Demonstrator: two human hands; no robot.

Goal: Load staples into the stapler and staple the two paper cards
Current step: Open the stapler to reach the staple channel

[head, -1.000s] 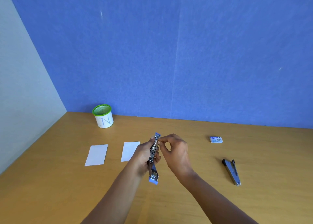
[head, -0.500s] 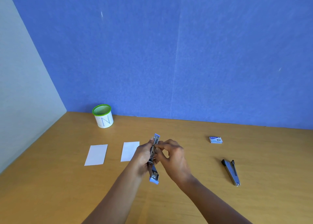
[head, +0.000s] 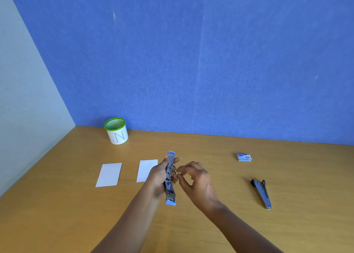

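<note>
Blue-and-silver metal stapler (head: 170, 178) stands upright, clamped in the left hand (head: 158, 177). The right hand (head: 195, 180) has slid lower along its open channel since a second ago, so loading looks underway; its fingertips are pinched together beside the channel, contents too small to tell. Two white paper cards (head: 109, 174) lie left of that hand.

Two white paper cards (head: 108, 174) (head: 146, 170), two staplers (head: 170, 178) (head: 261, 193), one staple box (head: 244, 157), one cup (head: 116, 131) — and two hands (head: 158, 176) (head: 197, 182).
</note>
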